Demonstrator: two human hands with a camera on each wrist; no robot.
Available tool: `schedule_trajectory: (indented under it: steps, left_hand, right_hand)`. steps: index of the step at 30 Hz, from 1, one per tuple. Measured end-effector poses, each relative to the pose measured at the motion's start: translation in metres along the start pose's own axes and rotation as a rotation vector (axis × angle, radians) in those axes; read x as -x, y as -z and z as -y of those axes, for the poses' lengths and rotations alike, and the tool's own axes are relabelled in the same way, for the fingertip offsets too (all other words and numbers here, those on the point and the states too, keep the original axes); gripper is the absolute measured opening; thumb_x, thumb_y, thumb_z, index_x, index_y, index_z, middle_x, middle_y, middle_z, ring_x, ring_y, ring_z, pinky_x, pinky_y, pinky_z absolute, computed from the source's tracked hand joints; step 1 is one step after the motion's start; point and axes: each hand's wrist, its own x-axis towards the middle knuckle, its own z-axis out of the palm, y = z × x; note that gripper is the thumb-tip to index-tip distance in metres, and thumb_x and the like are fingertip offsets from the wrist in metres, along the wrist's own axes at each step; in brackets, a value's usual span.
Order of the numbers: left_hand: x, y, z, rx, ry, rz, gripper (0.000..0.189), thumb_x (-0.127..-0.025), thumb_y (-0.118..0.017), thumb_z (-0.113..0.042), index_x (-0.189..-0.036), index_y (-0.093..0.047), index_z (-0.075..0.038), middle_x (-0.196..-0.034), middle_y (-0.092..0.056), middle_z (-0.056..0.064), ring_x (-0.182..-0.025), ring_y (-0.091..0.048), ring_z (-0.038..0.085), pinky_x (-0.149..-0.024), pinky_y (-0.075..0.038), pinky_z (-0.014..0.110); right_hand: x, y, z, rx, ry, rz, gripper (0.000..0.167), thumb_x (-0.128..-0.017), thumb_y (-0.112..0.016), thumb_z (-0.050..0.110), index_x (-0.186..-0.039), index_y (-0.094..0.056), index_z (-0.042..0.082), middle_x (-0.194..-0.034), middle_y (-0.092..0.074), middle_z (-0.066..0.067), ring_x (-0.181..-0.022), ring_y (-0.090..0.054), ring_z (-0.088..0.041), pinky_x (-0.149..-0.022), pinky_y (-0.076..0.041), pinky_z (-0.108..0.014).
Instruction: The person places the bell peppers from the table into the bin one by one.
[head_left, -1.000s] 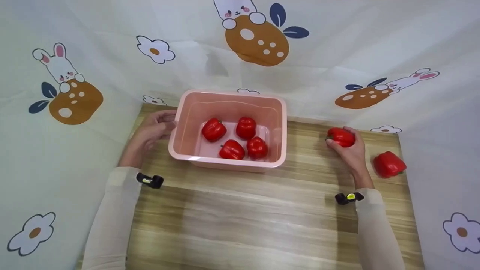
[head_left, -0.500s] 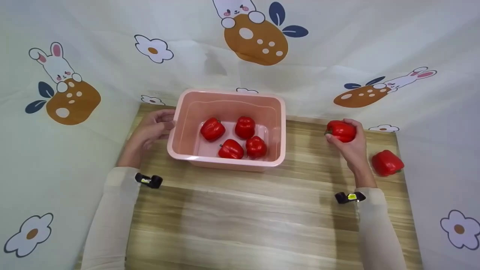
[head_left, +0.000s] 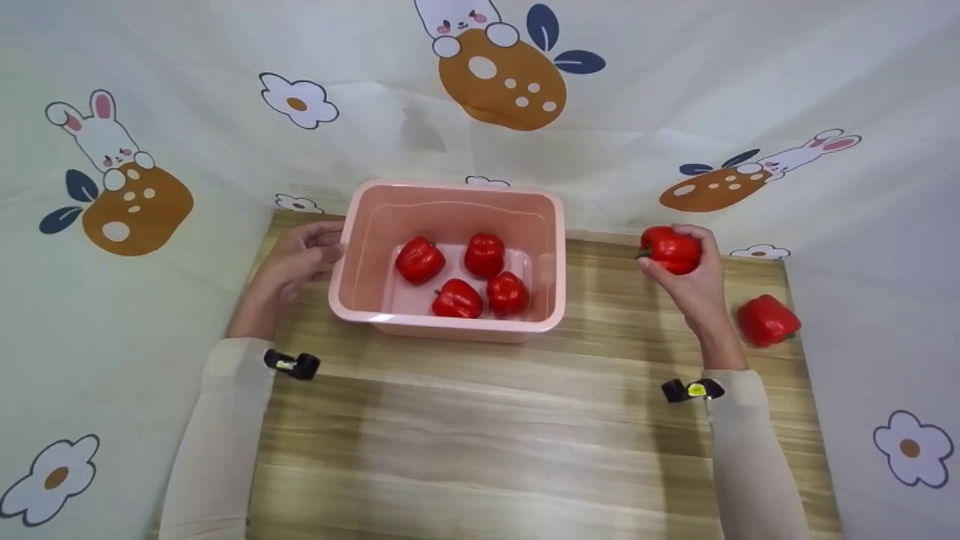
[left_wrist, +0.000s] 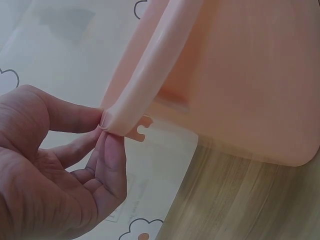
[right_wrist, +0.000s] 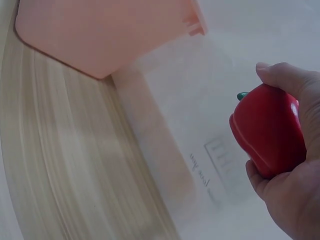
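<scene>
A pink plastic tub [head_left: 450,326] stands at the back of the wooden table, with several red bell peppers [head_left: 484,256] lying inside it. My left hand [head_left: 301,259] pinches the tub's left rim between thumb and fingers, as the left wrist view shows close up at the rim [left_wrist: 145,75]. To the right of the tub, my right hand [head_left: 694,281] grips a red bell pepper [head_left: 670,250] with a green stem, raised above the table. In the right wrist view that pepper [right_wrist: 270,131] sits between thumb and fingers. Another red bell pepper [head_left: 768,321] lies on the table near the right edge.
Pale cloth with printed rabbits and flowers [head_left: 501,79] hangs behind the table and along both sides. Bare wooden tabletop [head_left: 480,435] stretches in front of the tub. A small black device [head_left: 292,364] is strapped at each wrist.
My right hand has lifted the held bell pepper from near the table and moved slightly back. The left hand stays at the tub rim. The whole view has shifted a little.
</scene>
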Motion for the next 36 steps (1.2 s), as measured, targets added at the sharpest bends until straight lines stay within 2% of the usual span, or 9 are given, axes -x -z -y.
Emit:
schedule_trajectory:
  steps: [7,16,21,26,36]
  left_hand:
    - [-0.001,0.001,0.0,-0.033,0.014,-0.012,0.06,-0.103,-0.057,-0.006,-0.161,-0.041,-0.004,-0.133,-0.055,0.01,-0.099,-0.069,0.008,-0.092,-0.067,0.029]
    - [0.0,-0.001,0.0,-0.009,-0.003,-0.011,0.059,-0.104,-0.054,-0.006,-0.161,-0.039,-0.001,-0.133,-0.055,0.009,-0.096,-0.07,0.005,-0.088,-0.067,0.027]
    - [-0.001,-0.001,0.002,-0.018,0.008,-0.013,0.06,-0.104,-0.056,-0.008,-0.161,-0.039,-0.003,-0.136,-0.054,0.011,-0.097,-0.07,0.006,-0.09,-0.067,0.028]
    - [-0.002,-0.003,0.001,-0.038,0.01,-0.014,0.059,-0.104,-0.057,-0.008,-0.161,-0.04,-0.003,-0.131,-0.056,0.007,-0.097,-0.069,0.006,-0.09,-0.067,0.027]
    - [-0.003,0.002,0.004,-0.064,-0.006,-0.008,0.059,-0.105,-0.056,-0.009,-0.161,-0.04,-0.005,-0.136,-0.055,0.01,-0.1,-0.068,0.007,-0.092,-0.067,0.029]
  right_hand:
    - [0.0,-0.014,0.016,0.003,0.015,0.039,0.075,-0.084,-0.09,0.016,-0.146,-0.048,0.016,-0.155,-0.049,-0.005,-0.139,-0.043,-0.02,-0.096,-0.059,-0.019]
    - [0.001,-0.034,0.043,0.027,0.112,0.073,0.074,-0.082,-0.091,0.018,-0.143,-0.05,0.012,-0.153,-0.053,-0.005,-0.139,-0.046,-0.019,-0.097,-0.059,-0.02]
    - [0.008,-0.04,0.048,0.044,0.1,0.086,0.075,-0.081,-0.092,0.02,-0.143,-0.05,0.014,-0.154,-0.053,-0.003,-0.14,-0.046,-0.019,-0.098,-0.059,-0.021]
    - [0.012,-0.041,0.051,0.047,0.095,0.087,0.075,-0.081,-0.092,0.02,-0.143,-0.05,0.014,-0.153,-0.053,0.001,-0.14,-0.046,-0.018,-0.099,-0.059,-0.023]
    - [0.015,-0.048,0.06,0.052,0.13,0.117,0.074,-0.08,-0.093,0.021,-0.141,-0.051,0.014,-0.155,-0.052,-0.006,-0.139,-0.047,-0.019,-0.099,-0.06,-0.025]
